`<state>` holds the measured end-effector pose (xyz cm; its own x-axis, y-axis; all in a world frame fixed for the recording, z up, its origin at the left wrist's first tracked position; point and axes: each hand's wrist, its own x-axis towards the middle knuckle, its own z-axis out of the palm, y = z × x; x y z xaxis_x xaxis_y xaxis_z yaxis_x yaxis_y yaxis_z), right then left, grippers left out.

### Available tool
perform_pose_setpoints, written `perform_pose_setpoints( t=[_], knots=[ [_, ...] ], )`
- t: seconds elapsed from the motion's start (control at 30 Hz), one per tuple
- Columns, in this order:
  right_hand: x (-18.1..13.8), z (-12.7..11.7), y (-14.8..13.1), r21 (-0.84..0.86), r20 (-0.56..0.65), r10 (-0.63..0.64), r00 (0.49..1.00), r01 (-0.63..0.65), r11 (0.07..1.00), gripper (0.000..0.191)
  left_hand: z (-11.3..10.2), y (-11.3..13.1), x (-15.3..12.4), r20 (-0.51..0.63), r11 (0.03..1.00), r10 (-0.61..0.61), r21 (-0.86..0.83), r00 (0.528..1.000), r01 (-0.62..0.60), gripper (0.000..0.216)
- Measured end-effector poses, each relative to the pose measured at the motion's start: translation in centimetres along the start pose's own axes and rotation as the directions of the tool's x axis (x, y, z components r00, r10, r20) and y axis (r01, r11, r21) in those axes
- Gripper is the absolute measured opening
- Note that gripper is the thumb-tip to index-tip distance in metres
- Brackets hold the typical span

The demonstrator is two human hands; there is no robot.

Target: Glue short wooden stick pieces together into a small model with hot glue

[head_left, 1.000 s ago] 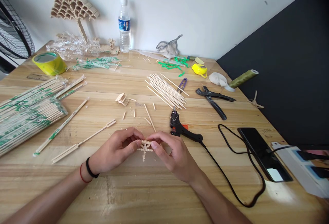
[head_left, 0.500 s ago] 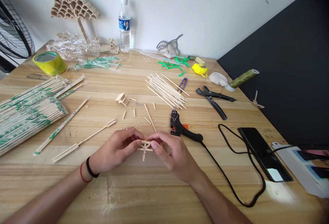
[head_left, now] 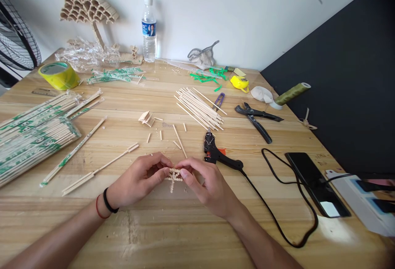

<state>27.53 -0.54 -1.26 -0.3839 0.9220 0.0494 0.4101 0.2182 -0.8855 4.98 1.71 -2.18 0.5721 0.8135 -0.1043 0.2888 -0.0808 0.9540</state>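
Observation:
A small cross-shaped piece made of short glued stick ends [head_left: 173, 178] sits low over the wooden table [head_left: 191, 236], pinched from both sides. My left hand [head_left: 140, 180] grips its left edge with thumb and fingertips closed. My right hand [head_left: 205, 184] pinches its right edge the same way. A black hot glue gun [head_left: 220, 156] lies just right of my right hand, nozzle pointing away from me. Short cut stick bits [head_left: 160, 129] are scattered just beyond my fingers.
A fan of bare bamboo sticks [head_left: 199, 108], black pliers [head_left: 256, 120] and purple snips [head_left: 218, 101] lie beyond. Wrapped chopstick packs [head_left: 31, 135] fill the left. A phone [head_left: 317, 184] and cord [head_left: 277, 219] lie right. Yellow tape roll [head_left: 58, 75], water bottle [head_left: 149, 30] and a stick tree model [head_left: 88, 11] stand behind.

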Motion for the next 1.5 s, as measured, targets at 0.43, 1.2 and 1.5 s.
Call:
perform_pose_setpoints(
  t=[0.43, 1.2, 1.5],
  knots=[
    [0.00, 0.04, -0.04, -0.014, 0.004, 0.008, 1.000, -0.008, 1.000, 0.019, 0.02, -0.04, -0.22, 0.001, 1.000, 0.007, 0.001, 1.000, -0.007, 0.030],
    [-0.10, 0.04, -0.08, -0.016, -0.002, -0.001, 1.000, 0.001, 1.000, 0.018, 0.06, -0.13, -0.17, -0.005, 1.000, 0.010, 0.004, 1.000, -0.010, 0.028],
    [-0.11, 0.04, 0.07, -0.020, -0.004, -0.007, 1.000, 0.007, 1.000, 0.017, 0.03, -0.10, -0.22, 0.000, 1.000, 0.019, 0.014, 1.000, -0.019, 0.029]
  ],
)
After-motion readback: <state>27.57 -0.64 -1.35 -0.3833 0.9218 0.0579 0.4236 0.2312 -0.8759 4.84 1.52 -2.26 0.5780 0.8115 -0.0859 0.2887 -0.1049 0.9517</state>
